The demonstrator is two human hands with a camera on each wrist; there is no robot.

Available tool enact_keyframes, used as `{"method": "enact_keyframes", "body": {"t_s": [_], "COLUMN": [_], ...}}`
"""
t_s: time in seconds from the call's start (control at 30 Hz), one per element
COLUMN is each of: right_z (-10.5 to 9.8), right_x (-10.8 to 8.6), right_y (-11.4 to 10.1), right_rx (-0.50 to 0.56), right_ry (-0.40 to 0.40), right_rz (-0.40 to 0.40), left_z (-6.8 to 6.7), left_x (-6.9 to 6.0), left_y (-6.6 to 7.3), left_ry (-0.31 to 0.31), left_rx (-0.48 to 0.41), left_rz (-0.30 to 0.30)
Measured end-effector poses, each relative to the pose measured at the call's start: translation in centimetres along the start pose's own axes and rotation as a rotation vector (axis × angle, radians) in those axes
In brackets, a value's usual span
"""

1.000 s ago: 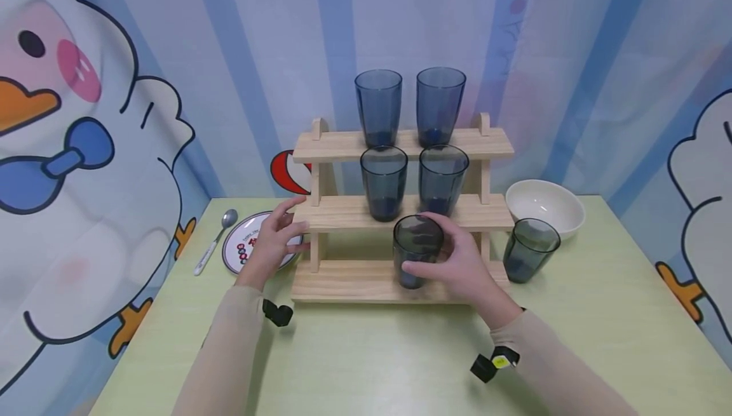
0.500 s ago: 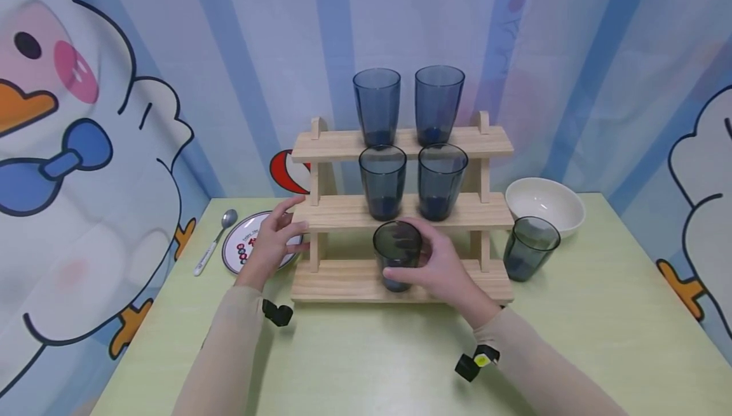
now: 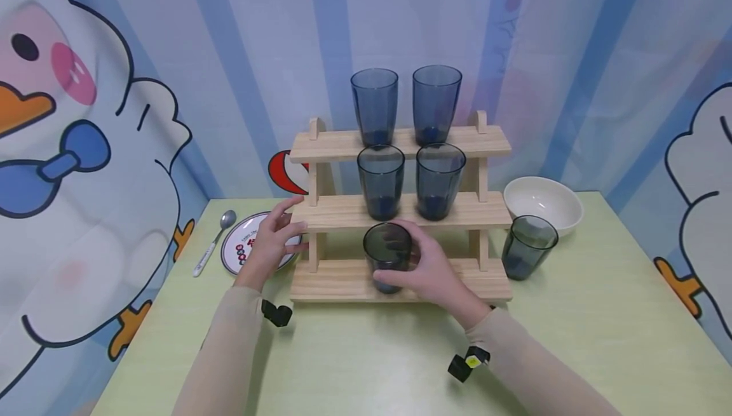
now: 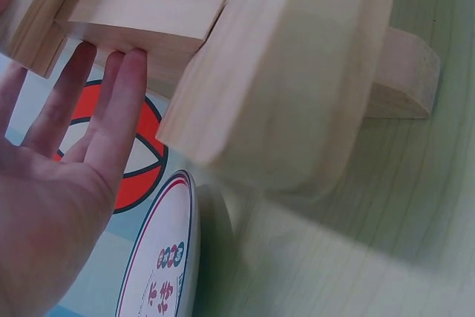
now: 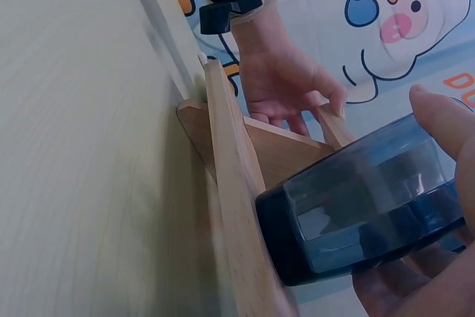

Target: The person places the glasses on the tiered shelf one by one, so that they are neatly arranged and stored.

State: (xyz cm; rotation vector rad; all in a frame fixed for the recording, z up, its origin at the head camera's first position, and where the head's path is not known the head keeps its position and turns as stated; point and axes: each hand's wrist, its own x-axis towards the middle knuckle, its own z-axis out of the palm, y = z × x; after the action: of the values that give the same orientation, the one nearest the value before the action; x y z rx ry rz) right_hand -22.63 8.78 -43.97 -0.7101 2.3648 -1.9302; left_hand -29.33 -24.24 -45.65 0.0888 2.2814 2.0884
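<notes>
My right hand (image 3: 426, 270) holds a dark blue-grey drinking glass (image 3: 387, 248), thumb on the near side and fingers round the far side. Its base (image 5: 286, 246) meets the bottom shelf of a three-tier wooden rack (image 3: 343, 282) in the right wrist view. My left hand (image 3: 273, 238) grips the rack's left end at the middle shelf. In the left wrist view, fingertips (image 4: 133, 61) touch an upright, with the thumb at the shelf edge. Two similar glasses (image 3: 380, 181) stand on the middle shelf and two more glasses (image 3: 374, 105) on the top.
Right of the rack stands another glass (image 3: 527, 248), before a white bowl (image 3: 543, 203). A patterned plate (image 3: 234, 248) and a spoon (image 3: 214, 244) lie on the left, the plate partly hidden by my left hand. A printed curtain (image 3: 257, 86) hangs behind the table.
My right hand has moved the glass leftward along the bottom shelf, from below the gap between the middle glasses to below the left one. My left hand stays at the rack.
</notes>
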Motion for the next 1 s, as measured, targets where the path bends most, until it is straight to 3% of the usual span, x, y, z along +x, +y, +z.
{"method": "enact_keyframes", "body": {"t_s": [0.6, 1.0], "right_z": [0.2, -2.3], "right_x": [0.2, -1.1], "right_y": [0.0, -0.2], "right_rx": [-0.01, -0.024], "right_ry": [-0.012, -0.06], "right_rz": [0.024, 0.029], "left_z": [-0.2, -0.2], "left_x": [0.2, 0.2], "left_y": [-0.4, -0.3], "left_ry": [-0.012, -0.007], "left_rx": [-0.026, -0.015], "left_rz": [-0.002, -0.001]}}
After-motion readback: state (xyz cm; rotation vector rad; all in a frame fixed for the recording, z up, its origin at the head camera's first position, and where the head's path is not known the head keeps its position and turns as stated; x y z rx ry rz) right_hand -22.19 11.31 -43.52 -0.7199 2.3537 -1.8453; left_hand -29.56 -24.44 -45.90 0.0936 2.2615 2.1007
